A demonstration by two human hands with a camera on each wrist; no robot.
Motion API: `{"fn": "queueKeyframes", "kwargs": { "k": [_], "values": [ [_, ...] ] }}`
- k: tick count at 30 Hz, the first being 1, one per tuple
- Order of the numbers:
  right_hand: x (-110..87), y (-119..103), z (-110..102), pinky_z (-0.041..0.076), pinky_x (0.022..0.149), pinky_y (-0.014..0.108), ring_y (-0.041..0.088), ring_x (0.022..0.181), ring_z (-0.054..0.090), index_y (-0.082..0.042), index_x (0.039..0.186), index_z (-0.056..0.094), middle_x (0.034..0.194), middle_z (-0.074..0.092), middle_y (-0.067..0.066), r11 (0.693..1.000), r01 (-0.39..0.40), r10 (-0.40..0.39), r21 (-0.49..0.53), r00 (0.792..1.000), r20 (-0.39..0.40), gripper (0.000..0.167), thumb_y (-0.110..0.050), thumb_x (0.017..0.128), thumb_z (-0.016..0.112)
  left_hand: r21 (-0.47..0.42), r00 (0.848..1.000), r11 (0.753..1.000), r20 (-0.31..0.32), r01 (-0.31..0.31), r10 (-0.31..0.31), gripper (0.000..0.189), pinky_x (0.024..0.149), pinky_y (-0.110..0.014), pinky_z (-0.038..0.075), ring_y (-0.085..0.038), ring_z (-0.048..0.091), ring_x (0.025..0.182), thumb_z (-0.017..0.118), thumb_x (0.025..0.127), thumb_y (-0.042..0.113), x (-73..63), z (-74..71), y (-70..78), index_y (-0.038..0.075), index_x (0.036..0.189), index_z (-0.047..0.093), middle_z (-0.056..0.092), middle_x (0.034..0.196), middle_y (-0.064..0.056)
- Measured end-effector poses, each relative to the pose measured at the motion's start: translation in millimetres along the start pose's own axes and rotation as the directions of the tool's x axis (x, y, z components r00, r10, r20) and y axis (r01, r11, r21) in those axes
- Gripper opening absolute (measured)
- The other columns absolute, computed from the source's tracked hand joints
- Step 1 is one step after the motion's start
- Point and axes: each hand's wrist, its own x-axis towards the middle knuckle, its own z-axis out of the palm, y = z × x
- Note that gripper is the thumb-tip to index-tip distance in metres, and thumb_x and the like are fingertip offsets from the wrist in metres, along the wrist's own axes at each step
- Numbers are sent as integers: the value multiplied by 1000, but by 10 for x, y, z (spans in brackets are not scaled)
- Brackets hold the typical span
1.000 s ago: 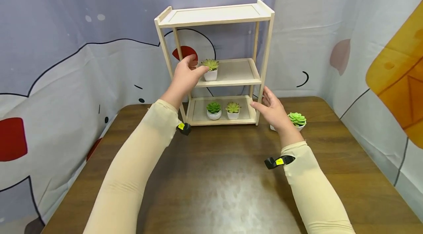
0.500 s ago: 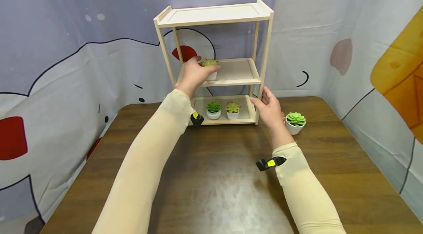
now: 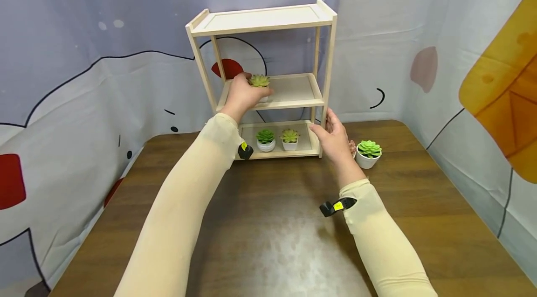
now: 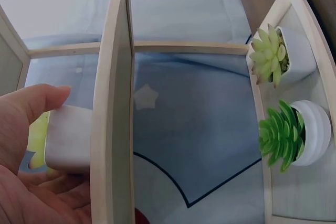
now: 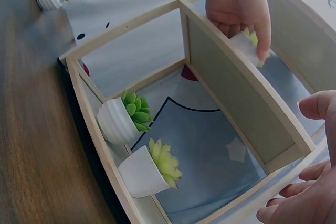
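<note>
On the pale wooden three-tier shelf (image 3: 262, 19), middle tier (image 3: 295, 88), left of centre: square white pot of yellow-green succulent (image 4: 69, 139), axis vertical, leaves up, near front edge (image 3: 293, 104), board continuing rightward. Left hand (image 3: 244, 95) grasping it; right hand (image 3: 334, 141) unclenched beside shelf's right post (image 3: 329, 64).

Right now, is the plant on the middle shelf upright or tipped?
Upright: in the head view, its leaves sit above the white pot the left hand holds.

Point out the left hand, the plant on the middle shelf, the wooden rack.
Left hand (image 3: 242, 94): head view, back of hand.
Plant (image 4: 68, 139): left wrist view, white pot.
Wooden rack (image 3: 262, 19): head view, top board.
</note>
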Motion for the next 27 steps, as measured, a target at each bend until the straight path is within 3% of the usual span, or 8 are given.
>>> {"fn": "queueKeyframes", "kwargs": {
  "k": [9,20,27],
  "values": [
    [-20,-12,62,13,131,34,18,161,10,-11,167,8,174,11,6,1000,4,-4,10,1000,7,88,-23,99,63,35,1000,999,14,-26,26,85,108,-41,49,-24,54,125,82,85,37,2,-52,-17,8,153,41,54,144,-10],
    [-16,-28,125,13,131,31,17,161,9,-12,167,10,174,11,5,1000,-2,2,19,1000,28,88,-25,99,65,153,999,988,39,-36,30,85,107,-40,50,-23,56,124,82,84,44,-54,-261,-25,11,153,44,56,141,-7],
    [-32,-40,75,17,130,32,18,161,12,-14,167,12,174,11,3,1000,-25,24,13,999,36,87,-28,100,65,167,991,978,57,-126,118,80,105,-38,50,-22,55,120,83,83,40,-126,-352,-28,8,148,48,56,140,-9]
  ]
}}
